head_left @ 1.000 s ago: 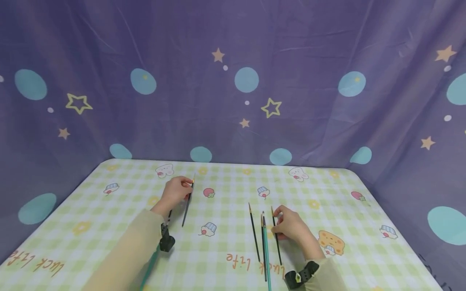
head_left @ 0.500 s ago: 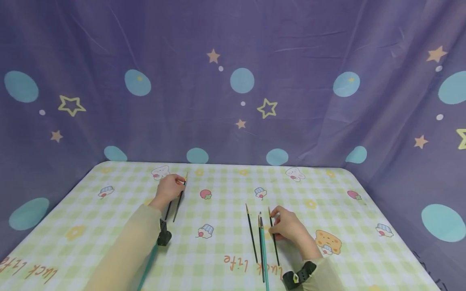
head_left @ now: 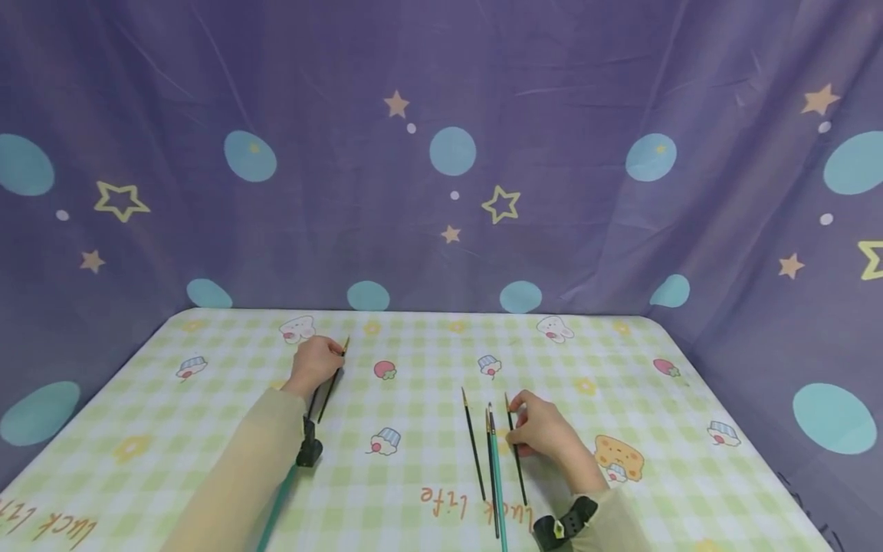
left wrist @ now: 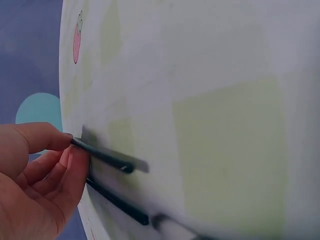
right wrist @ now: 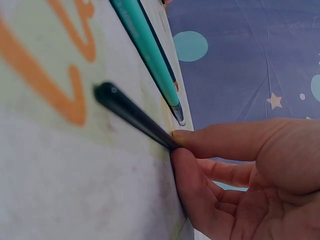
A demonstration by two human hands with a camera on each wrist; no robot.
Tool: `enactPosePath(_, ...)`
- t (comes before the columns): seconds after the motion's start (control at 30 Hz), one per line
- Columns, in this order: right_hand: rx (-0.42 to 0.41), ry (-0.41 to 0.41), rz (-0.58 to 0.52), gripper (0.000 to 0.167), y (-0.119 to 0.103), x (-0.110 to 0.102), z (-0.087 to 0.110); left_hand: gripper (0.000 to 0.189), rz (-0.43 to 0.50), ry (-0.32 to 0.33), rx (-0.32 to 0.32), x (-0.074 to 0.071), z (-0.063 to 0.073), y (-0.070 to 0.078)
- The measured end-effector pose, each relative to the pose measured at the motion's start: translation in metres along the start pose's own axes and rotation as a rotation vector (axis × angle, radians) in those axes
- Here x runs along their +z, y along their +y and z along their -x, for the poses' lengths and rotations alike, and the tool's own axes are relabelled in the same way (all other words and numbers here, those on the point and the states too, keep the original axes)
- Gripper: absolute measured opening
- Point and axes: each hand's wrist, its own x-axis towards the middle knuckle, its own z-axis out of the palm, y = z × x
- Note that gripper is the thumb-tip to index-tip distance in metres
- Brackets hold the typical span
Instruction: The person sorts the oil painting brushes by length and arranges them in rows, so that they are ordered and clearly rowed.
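Observation:
In the head view my left hand [head_left: 316,362] pinches a slim black paintbrush [head_left: 330,395] near its bristle end, thumb against fingertips. Close along its left side lies a second dark brush [left wrist: 117,200], partly hidden by the hand. A teal-handled brush [head_left: 277,506] shows from under the left sleeve. With thumb and index finger, my right hand [head_left: 545,425] pinches another black paintbrush [head_left: 517,460], its handle end angled toward me. Just left of that one lie a teal paintbrush [head_left: 500,483] with a black brush [head_left: 493,491] alongside, then a separate black brush [head_left: 474,445].
A green-and-white checked cloth [head_left: 428,406] printed with cupcakes and strawberries covers the table. Behind it hangs a purple curtain [head_left: 345,192] with stars and blue spots. Each wrist wears a black camera strap [head_left: 576,517].
My left hand has carried its brush left and slightly down, closer to the dark brush beside it. The right hand keeps its place on its brush. The head view has turned slightly right.

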Motion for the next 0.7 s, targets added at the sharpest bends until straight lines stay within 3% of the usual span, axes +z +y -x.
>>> enactPosePath(0.3,0.015,-0.001,0.012,0.037,-0.0011,-0.0005,-0.0014,0.022,-0.085,0.033,-0.002,-0.0017,0.0015,0.0068)
enactPosePath(0.7,-0.004,-0.002,0.008,0.036,0.0008,-0.0003,-0.0010,0.022,-0.112,0.058,-0.075,0.0056,-0.0020,0.0040)
